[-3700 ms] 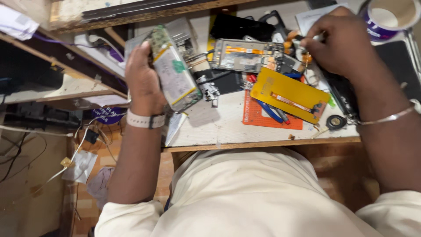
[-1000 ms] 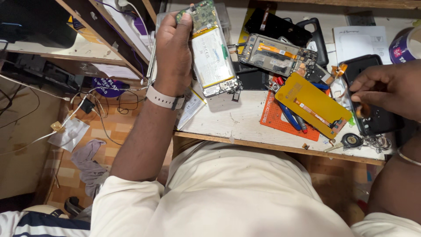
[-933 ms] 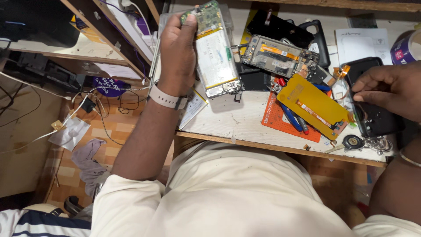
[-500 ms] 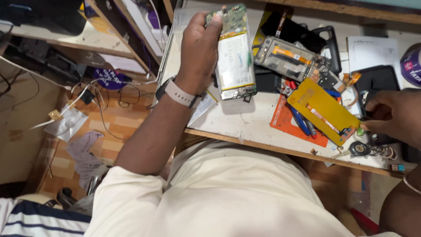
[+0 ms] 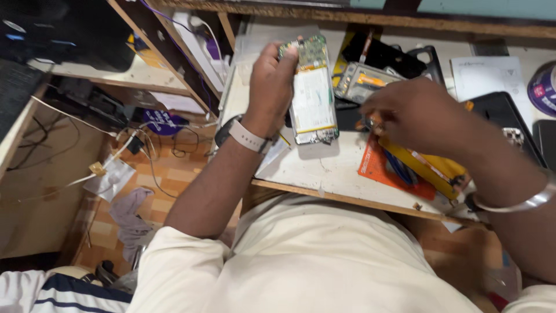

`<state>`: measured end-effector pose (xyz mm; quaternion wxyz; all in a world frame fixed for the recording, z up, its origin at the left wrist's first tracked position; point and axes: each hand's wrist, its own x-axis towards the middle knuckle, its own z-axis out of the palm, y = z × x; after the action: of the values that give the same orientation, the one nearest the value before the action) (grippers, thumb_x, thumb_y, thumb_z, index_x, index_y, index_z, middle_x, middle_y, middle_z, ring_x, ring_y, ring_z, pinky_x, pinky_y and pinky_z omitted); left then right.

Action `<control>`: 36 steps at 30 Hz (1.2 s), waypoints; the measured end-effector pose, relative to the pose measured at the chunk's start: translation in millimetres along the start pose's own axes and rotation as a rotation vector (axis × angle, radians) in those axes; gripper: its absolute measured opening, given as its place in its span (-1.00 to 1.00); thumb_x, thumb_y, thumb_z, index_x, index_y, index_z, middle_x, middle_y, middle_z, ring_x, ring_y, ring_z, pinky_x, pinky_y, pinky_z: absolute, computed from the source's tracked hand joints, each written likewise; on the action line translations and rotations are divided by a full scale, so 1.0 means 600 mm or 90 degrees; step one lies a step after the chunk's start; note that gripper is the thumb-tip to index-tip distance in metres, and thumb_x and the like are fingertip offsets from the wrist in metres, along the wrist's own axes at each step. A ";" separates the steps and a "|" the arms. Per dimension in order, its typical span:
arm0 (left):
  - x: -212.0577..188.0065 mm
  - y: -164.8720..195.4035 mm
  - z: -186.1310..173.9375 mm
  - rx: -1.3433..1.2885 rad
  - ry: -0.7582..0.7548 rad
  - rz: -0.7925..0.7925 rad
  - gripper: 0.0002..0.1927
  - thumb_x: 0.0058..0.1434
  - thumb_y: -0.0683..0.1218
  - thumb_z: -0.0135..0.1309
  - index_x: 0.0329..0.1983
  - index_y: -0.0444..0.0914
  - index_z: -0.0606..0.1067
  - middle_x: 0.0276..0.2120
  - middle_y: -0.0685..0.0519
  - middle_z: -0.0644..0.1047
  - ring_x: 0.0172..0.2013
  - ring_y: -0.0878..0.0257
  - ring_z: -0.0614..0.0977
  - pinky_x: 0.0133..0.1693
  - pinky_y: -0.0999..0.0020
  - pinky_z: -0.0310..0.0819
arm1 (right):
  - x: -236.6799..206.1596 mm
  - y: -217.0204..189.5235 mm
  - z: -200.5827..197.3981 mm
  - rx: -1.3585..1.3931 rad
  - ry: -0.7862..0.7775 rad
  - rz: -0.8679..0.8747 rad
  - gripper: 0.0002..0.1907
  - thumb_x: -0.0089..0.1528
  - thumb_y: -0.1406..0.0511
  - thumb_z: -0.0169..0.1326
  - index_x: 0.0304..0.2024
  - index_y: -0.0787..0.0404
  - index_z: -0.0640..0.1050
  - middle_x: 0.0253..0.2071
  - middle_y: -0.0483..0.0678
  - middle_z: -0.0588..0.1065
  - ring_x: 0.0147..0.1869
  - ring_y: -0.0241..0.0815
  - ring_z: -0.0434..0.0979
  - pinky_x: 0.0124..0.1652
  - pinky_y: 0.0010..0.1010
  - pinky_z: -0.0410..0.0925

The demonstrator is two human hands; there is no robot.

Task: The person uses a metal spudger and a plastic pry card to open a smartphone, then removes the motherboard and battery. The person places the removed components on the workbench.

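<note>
My left hand [image 5: 271,86] grips an opened phone [image 5: 311,93] by its left edge, holding it above the workbench [image 5: 330,168]; the phone's green circuit board and white battery face up. My right hand [image 5: 414,113] hovers just right of the phone, fingers pinched together near a small orange-tipped tool [image 5: 370,123]; whether it holds the tool is unclear because of blur. Under that hand lie a yellow card [image 5: 434,168] and an orange card [image 5: 376,165].
A second opened phone frame [image 5: 362,81] and black phone parts [image 5: 382,55] lie behind. A white paper [image 5: 486,75], a dark phone [image 5: 501,113] and a tape roll [image 5: 544,90] sit at the right. Shelves and loose cables [image 5: 145,139] fill the left.
My right hand has swung left from the bench's right side to just beside the phone. My left hand kept its hold on the phone; the view shifted.
</note>
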<state>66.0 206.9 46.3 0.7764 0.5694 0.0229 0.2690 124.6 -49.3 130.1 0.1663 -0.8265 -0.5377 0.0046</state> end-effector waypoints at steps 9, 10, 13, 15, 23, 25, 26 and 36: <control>-0.032 0.021 0.024 0.378 -0.187 0.195 -0.68 0.56 0.05 -0.10 0.08 -0.30 0.46 -0.25 0.06 0.59 -0.21 0.35 0.59 -0.11 0.41 0.51 | 0.035 0.003 0.051 0.660 0.155 0.136 -0.73 0.39 0.19 0.11 0.01 0.25 0.58 -0.20 -0.13 0.58 -0.20 -0.44 0.53 -0.20 -0.58 0.43; -0.034 0.022 0.031 0.375 -0.205 0.182 -0.67 0.55 0.06 -0.10 0.07 -0.30 0.45 -0.26 0.06 0.59 -0.23 0.35 0.58 -0.13 0.40 0.51 | 0.033 0.007 0.052 0.680 0.152 0.124 -0.73 0.38 0.18 0.10 -0.01 0.24 0.58 -0.22 -0.15 0.59 -0.23 -0.45 0.53 -0.21 -0.60 0.45; -0.050 0.030 0.042 0.349 -0.242 0.144 -0.67 0.53 0.07 -0.10 0.05 -0.30 0.44 -0.28 0.08 0.58 -0.24 0.36 0.58 -0.15 0.39 0.52 | 0.025 0.006 0.059 0.586 0.118 0.202 -0.75 0.38 0.21 0.14 -0.11 0.30 0.60 -0.37 -0.10 0.56 -0.35 -0.41 0.49 -0.37 -0.56 0.35; -0.050 0.037 0.047 0.306 -0.261 0.151 -0.69 0.54 0.05 -0.08 0.06 -0.29 0.42 -0.24 0.10 0.58 -0.20 0.38 0.57 -0.12 0.41 0.51 | 0.024 0.003 0.057 0.638 0.135 0.174 -0.78 0.37 0.25 0.14 -0.12 0.31 0.59 -0.33 -0.12 0.57 -0.34 -0.44 0.51 -0.34 -0.59 0.39; -0.041 0.038 0.029 0.244 -0.392 0.025 -0.69 0.34 -0.09 0.24 0.04 -0.32 0.46 -0.25 0.10 0.54 -0.28 0.40 0.50 -0.21 0.48 0.44 | 0.014 -0.005 0.049 0.691 0.147 0.184 -0.80 0.38 0.27 0.12 -0.13 0.31 0.58 -0.31 -0.10 0.58 -0.33 -0.43 0.52 -0.31 -0.58 0.42; -0.039 0.029 0.027 0.185 -0.379 0.011 -0.66 0.34 -0.12 0.24 0.10 -0.32 0.44 -0.20 0.09 0.56 -0.23 0.41 0.53 -0.16 0.48 0.48 | 0.014 -0.005 0.050 0.708 0.139 0.175 -0.76 0.43 0.25 0.11 -0.12 0.36 0.56 -0.30 -0.06 0.57 -0.31 -0.39 0.51 -0.27 -0.55 0.42; -0.039 0.024 0.027 0.146 -0.362 0.004 -0.63 0.34 -0.14 0.23 0.13 -0.32 0.43 -0.17 0.09 0.57 -0.20 0.42 0.56 -0.13 0.48 0.52 | 0.013 -0.006 0.051 0.739 0.118 0.199 -0.77 0.39 0.26 0.10 -0.09 0.34 0.55 -0.27 -0.09 0.58 -0.28 -0.41 0.54 -0.24 -0.55 0.44; -0.031 0.013 0.029 0.018 -0.227 -0.018 -0.58 0.32 -0.18 0.22 0.19 -0.39 0.41 -0.14 -0.05 0.62 -0.21 0.33 0.63 -0.16 0.38 0.59 | 0.017 0.006 0.076 0.760 0.020 0.241 -0.73 0.29 0.39 0.12 0.04 0.37 0.54 -0.28 -0.03 0.55 -0.33 -0.37 0.48 -0.31 -0.52 0.39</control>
<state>53.1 185.3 54.6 0.7640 0.6185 -0.1031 0.1524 123.7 -29.3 87.7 0.6037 -0.6718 -0.2843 0.3216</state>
